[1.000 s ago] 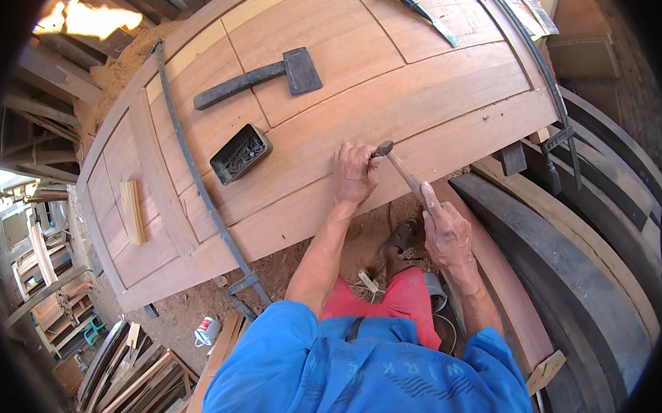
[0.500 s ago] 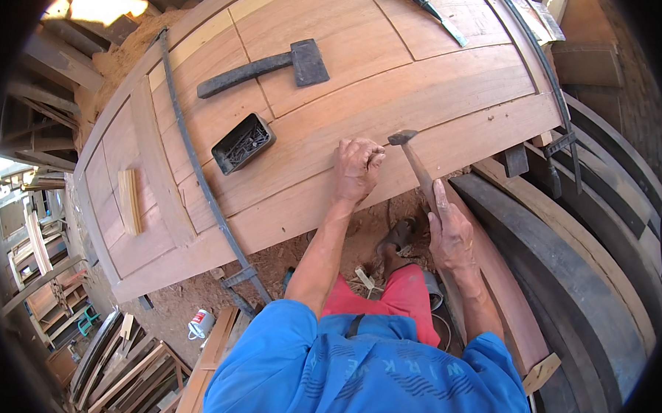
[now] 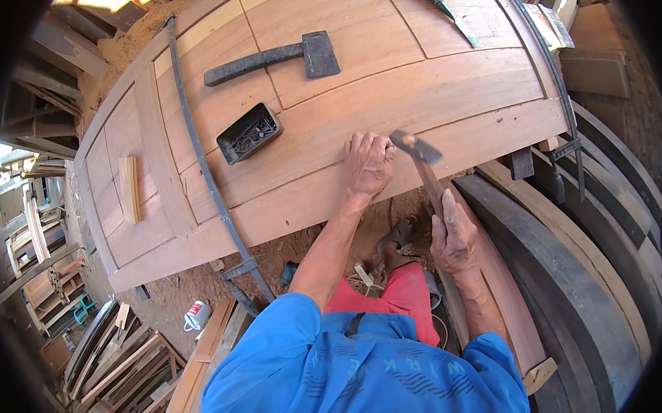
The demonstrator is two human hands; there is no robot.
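Observation:
A large wooden door panel [image 3: 326, 143] lies flat in front of me. My left hand [image 3: 368, 164] rests on its near edge board, fingers pinched together; what they hold, if anything, is too small to make out. Just right of those fingertips is the steel head of a hammer [image 3: 416, 147], slightly blurred. My right hand [image 3: 455, 234] has the wooden handle in a loose grip, some fingers stretched along it. A dark open tin [image 3: 234, 145] of nails [image 3: 254, 131] stands on the panel left of my left hand.
A dark, heavy mallet [image 3: 320, 55] and a chisel [image 3: 457, 27] lie farther up the panel. Long bar clamps [image 3: 193, 138] cross it left and right. A small wood block [image 3: 129, 190] sits at left. Curved dark boards [image 3: 557, 268] lean at right; timber offcuts [image 3: 128, 367] lie lower left.
The hammer's head has turned and shifted slightly right and toward me. My right hand's fingers have loosened along the handle. My left hand stays pinched on the board, and the view has shifted slightly.

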